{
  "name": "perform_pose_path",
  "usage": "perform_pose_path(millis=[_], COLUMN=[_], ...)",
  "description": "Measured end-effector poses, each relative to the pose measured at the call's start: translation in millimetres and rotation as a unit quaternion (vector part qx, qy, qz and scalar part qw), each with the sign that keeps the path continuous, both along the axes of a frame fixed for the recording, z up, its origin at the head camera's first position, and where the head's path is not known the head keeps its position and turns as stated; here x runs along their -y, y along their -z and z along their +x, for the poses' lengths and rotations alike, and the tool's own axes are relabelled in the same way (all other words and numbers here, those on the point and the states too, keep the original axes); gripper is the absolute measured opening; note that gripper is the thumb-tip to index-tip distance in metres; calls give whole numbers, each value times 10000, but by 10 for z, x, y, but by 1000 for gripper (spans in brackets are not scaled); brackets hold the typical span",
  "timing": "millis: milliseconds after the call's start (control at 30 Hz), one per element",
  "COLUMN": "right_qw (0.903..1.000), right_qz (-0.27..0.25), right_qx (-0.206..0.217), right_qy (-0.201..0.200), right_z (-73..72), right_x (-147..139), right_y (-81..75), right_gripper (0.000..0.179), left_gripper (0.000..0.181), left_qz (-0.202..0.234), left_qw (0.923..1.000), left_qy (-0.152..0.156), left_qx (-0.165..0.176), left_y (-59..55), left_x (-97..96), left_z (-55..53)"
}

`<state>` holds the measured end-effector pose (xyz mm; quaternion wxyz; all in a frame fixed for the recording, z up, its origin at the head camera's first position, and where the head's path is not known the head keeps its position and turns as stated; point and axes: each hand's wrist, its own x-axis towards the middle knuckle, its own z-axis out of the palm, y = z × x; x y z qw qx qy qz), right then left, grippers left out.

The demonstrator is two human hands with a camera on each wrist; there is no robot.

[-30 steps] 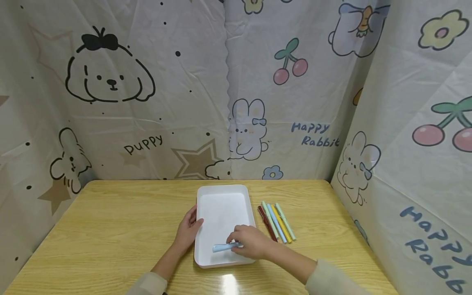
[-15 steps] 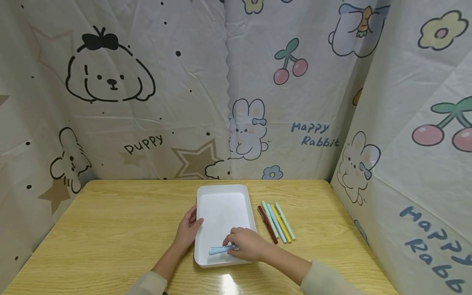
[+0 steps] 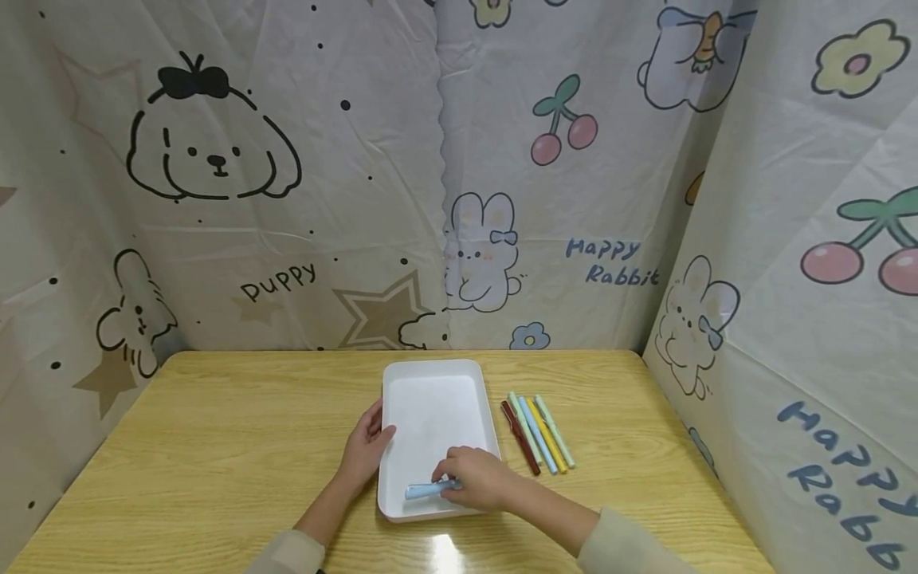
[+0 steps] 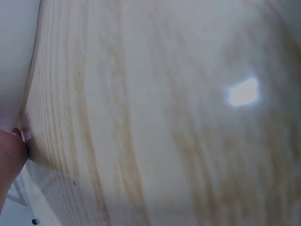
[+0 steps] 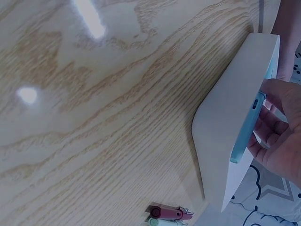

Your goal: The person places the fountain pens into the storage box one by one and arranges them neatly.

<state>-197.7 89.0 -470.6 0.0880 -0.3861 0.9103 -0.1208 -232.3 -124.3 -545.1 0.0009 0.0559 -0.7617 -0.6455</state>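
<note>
A white rectangular tray lies lengthwise on the wooden table. My left hand grips its left side, thumb at the rim and fingers against the outer wall; the left wrist view catches only a bit of that hand beside the tray wall. Over the tray's near end, my right hand pinches a light blue pen between thumb and fingers. The pen lies roughly crosswise, its right end hidden by the hand. From the right wrist, the pen shows just above the tray rim.
Several pens lie side by side on the table right of the tray: a dark red pen, a yellow pen, a blue pen and light green ones. Printed cloth hangs behind and at both sides.
My right hand has moved slightly left and nearer with the blue pen, towards the tray's near end. The left hand and the tray have stayed put.
</note>
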Motion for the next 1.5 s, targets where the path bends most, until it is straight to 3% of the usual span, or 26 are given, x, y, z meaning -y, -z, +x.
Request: perform_pose_path(millis=[1500], right_qw=[9998], right_qz=[49], right_qx=[144], right_qy=[139], right_z=[-29], right_x=[79], right_y=[152], right_gripper=[16], left_gripper=[58], left_qz=[29], left_qw=[9998], left_qy=[92], left_qx=[-193], left_y=[8], left_x=[-10], left_z=[11])
